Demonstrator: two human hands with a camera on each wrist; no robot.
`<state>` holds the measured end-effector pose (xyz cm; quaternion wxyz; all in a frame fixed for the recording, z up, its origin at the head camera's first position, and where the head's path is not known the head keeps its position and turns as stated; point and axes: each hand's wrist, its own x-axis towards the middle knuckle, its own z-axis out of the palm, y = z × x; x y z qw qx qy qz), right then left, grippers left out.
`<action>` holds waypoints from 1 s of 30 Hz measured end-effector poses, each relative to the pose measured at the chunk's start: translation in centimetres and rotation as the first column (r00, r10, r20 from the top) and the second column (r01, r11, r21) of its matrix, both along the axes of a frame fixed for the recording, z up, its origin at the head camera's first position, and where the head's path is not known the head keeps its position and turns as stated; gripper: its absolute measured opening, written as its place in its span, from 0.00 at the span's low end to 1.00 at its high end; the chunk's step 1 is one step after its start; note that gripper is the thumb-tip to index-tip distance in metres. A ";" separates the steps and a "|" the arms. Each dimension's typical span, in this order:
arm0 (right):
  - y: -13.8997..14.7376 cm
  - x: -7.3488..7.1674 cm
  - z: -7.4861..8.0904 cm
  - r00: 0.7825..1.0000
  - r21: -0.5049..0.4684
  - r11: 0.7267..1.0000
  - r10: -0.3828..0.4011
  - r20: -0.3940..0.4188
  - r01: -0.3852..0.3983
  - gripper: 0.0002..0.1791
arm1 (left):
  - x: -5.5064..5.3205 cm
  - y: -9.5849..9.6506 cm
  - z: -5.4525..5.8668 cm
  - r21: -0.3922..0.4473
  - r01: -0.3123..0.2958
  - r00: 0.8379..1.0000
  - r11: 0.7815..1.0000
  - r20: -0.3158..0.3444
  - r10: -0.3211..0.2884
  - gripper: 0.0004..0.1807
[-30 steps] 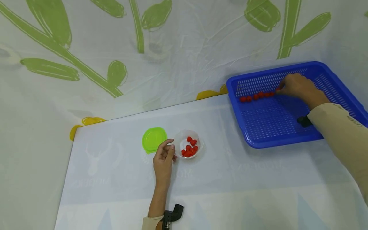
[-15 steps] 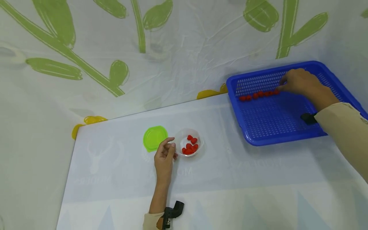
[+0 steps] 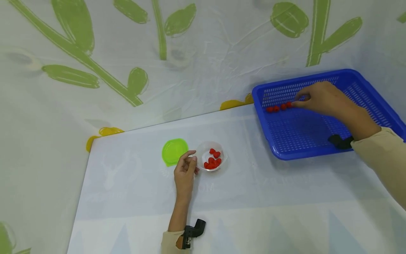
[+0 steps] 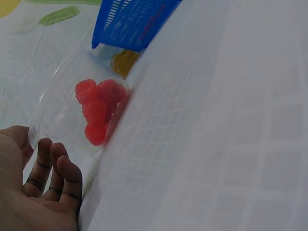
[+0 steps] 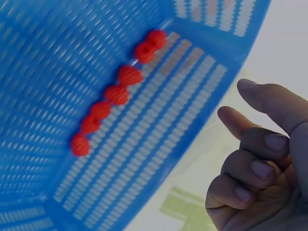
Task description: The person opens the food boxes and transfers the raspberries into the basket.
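Note:
A small clear plastic bowl (image 3: 202,152) with several red raspberries (image 4: 95,111) in it stands on the table. My left hand (image 3: 185,171) is at its left side, fingers loosely bent, and a fingertip meets the rim in the left wrist view. Inside a blue plastic basket (image 3: 304,130), more raspberries (image 5: 116,95) lie in a line along the back wall. Over that line reaches my right hand (image 3: 328,98), its thumb and index finger pointing left and overlapping the right-hand berries in the head view. Nothing lies between those fingertips in the right wrist view; the other fingers are curled in.
Left of the bowl lies a bright green lid (image 3: 174,151), close to my left fingers. The white-covered table (image 3: 241,197) meets a wall sheet (image 3: 203,88) printed with green leaves along its back edge. The basket's raised rim surrounds my right hand's area.
My right hand has come left and slightly down along the raspberry row, covering berries that showed half a second ago. The left hand keeps its place at the bowl; the head view has shifted slightly.

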<state>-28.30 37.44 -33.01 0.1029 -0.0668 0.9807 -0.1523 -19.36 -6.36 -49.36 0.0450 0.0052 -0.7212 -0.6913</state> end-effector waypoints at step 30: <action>-12.6 6.4 0.7 0.966 -0.113 0.967 0.210 -0.152 -0.228 0.14 | 0.0 0.0 0.2 -0.020 0.004 1.000 1.000 -0.023 -0.004 0.15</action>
